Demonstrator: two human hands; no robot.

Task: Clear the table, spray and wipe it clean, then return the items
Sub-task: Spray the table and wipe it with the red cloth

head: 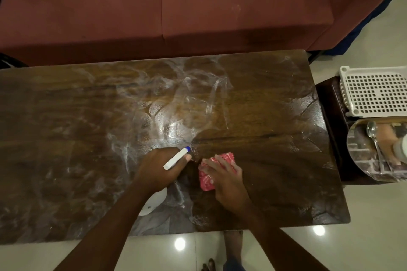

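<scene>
Pink cloth [206, 180] under right hand [228, 179], spray bottle [176, 158] gripped in left hand [159, 170]

Home living room: a maroon sofa [198, 6] lines the far side of a low wooden table [264, 105] on a glossy tiled floor [363, 237], a bare foot [233, 246] nearby.

Maroon sofa [154, 6], glossy pale tiled floor [374, 237]
</scene>
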